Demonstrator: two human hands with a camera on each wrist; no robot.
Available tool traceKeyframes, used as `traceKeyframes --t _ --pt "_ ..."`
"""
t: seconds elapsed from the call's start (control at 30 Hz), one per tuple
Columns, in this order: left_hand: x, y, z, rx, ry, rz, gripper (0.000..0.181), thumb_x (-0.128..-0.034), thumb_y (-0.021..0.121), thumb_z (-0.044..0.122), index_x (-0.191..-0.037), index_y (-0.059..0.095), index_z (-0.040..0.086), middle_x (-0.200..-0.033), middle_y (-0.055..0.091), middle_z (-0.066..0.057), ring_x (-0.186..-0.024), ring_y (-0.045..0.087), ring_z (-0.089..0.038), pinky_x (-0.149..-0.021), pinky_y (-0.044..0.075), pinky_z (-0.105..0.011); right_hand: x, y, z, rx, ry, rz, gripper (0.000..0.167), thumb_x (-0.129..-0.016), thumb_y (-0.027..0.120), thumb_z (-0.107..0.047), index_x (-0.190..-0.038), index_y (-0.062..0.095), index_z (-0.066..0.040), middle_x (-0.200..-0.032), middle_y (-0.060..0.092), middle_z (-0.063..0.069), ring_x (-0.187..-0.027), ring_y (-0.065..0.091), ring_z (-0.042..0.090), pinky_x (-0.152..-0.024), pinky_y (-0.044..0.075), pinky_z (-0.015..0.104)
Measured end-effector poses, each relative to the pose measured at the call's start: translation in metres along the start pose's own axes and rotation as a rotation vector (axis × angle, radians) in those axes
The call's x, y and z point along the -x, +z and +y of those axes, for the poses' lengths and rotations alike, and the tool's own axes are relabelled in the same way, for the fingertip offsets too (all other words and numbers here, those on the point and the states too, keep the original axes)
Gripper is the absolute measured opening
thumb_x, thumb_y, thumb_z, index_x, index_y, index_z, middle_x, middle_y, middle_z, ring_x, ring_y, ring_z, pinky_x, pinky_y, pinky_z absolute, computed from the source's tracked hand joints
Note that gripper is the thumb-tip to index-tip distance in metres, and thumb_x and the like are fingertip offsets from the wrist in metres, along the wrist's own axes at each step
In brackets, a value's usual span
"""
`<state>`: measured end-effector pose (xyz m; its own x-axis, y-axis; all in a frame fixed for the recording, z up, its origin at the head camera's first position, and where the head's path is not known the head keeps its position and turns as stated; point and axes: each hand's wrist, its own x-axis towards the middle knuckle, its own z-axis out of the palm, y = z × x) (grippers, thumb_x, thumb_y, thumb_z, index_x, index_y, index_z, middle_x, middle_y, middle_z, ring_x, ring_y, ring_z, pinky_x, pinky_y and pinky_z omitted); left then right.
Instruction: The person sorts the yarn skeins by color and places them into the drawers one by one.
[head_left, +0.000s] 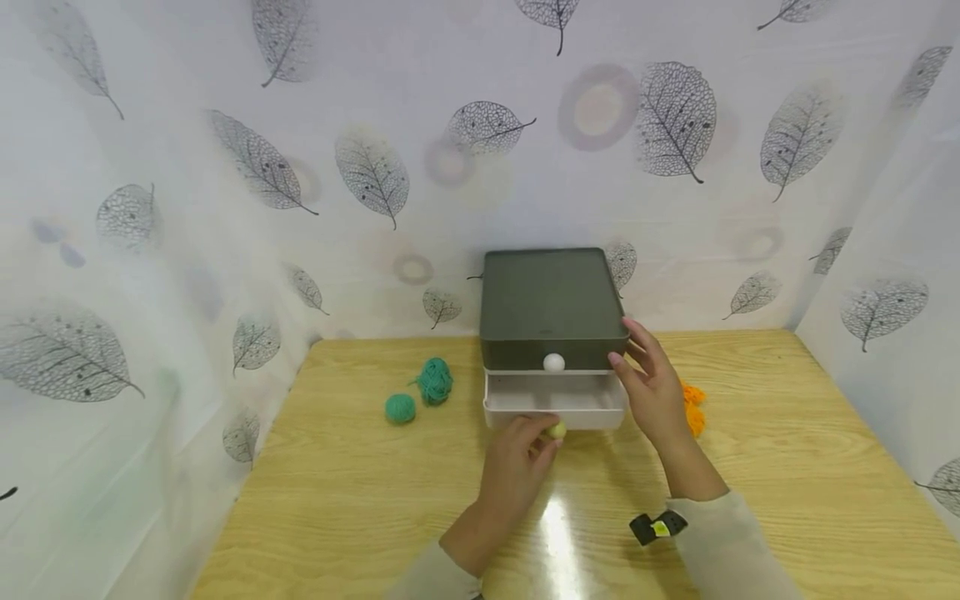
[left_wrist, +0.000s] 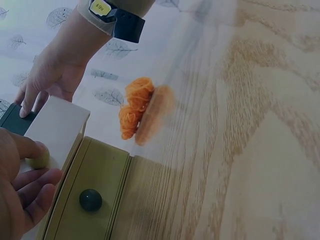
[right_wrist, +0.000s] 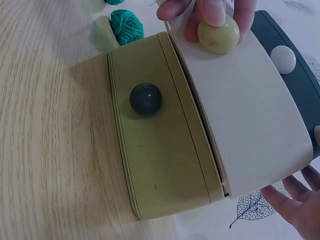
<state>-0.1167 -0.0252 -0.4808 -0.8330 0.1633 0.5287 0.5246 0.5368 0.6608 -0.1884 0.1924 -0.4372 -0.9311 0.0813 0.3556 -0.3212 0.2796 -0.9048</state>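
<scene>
A small drawer cabinet (head_left: 555,293) with a dark green top stands at the back of the table. Its white middle drawer (head_left: 592,419) is pulled partway out, and no contents show inside. My left hand (head_left: 510,467) pinches that drawer's round yellow-green knob (right_wrist: 218,35) between thumb and fingers. At the cabinet's right front corner, my right hand (head_left: 654,396) rests with fingers spread, thumb against the front of the dark upper drawer, which has a white knob (head_left: 554,363). Below, the olive bottom drawer (right_wrist: 160,155) with a dark knob (right_wrist: 146,99) sits flush.
Two teal yarn balls lie left of the cabinet, a larger one (head_left: 435,381) and a smaller one (head_left: 401,408). Orange yarn (left_wrist: 135,106) lies to its right, partly behind the right hand in the head view. A leaf-patterned curtain (head_left: 405,167) hangs behind the wooden table (head_left: 337,508).
</scene>
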Motion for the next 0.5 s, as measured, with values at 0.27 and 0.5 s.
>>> traceKeyframes --t 0.27,0.5 --pt "0.0032 -0.0023 0.0031 0.003 -0.018 -0.018 0.029 -0.0891 0.077 0.014 -0.117 0.071 0.013 -0.101 0.071 -0.002 -0.078 0.068 -0.009 -0.067 0.055 -0.011 -0.0005 -0.0023 0.0005 0.029 -0.009 -0.021 0.058 -0.102 0.061 -0.018 -0.155 0.041 -0.028 -0.158 0.043 0.006 -0.138 0.051 0.035 -0.095 0.047 0.005" --pt "0.0062 -0.0019 0.0050 0.029 -0.048 -0.012 0.029 -0.0874 0.078 0.012 -0.115 0.072 0.012 -0.098 0.071 -0.004 -0.077 0.070 -0.015 -0.066 0.058 -0.016 -0.0005 -0.0034 0.0015 0.013 -0.020 -0.038 0.058 -0.102 0.061 -0.017 -0.155 0.040 -0.028 -0.158 0.043 0.006 -0.138 0.052 0.028 -0.095 0.048 0.005"
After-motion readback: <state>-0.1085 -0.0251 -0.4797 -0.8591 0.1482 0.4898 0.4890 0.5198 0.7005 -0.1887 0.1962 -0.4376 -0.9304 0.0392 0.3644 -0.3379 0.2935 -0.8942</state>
